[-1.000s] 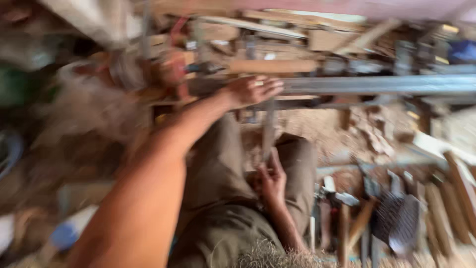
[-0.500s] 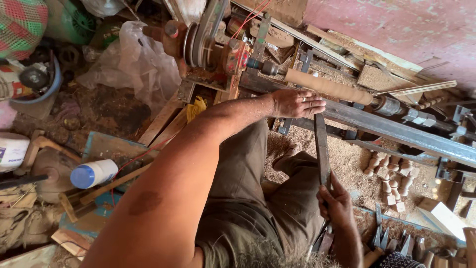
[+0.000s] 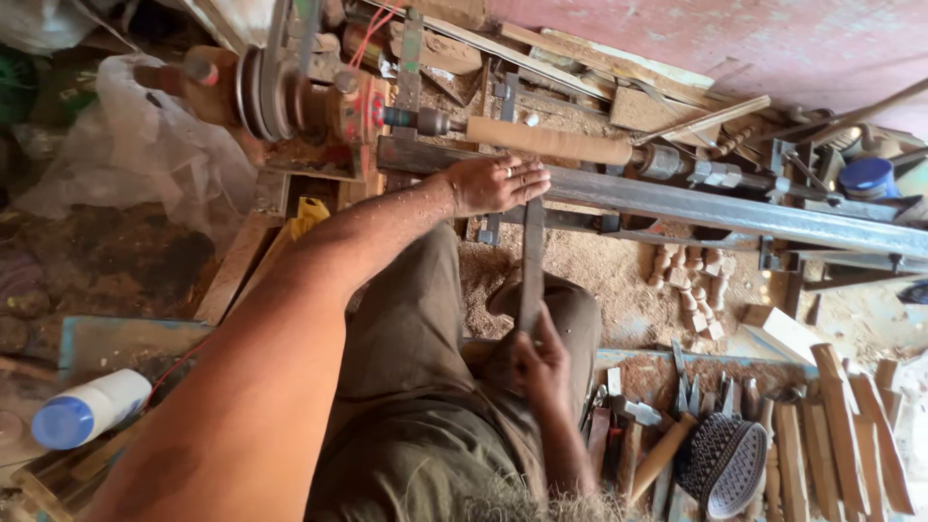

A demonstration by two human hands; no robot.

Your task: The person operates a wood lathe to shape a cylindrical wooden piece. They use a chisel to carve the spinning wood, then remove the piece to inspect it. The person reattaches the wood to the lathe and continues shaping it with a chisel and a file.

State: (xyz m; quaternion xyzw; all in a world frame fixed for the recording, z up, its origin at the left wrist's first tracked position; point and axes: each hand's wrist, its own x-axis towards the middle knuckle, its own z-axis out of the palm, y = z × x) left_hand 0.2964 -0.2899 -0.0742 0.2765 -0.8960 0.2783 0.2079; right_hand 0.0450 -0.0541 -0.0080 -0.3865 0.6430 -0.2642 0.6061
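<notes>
A round wooden workpiece is mounted on a lathe, between a pulley headstock and a metal tailstock. My left hand lies palm down on the long steel rail just below the workpiece, fingers over the front end of a long flat metal chisel. My right hand grips the chisel's lower end near my knee. The blade runs from that hand up under my left fingers.
Sawdust and several small turned wooden pieces lie under the rail. Hammers, chisels and wooden sticks crowd the lower right beside a patterned sandal. A white bottle with a blue cap lies at lower left, a plastic bag upper left.
The view has steadied and shifted. My right hand has brought the chisel from a tilted position by my knee up to the rail, its tip now under my left fingers.
</notes>
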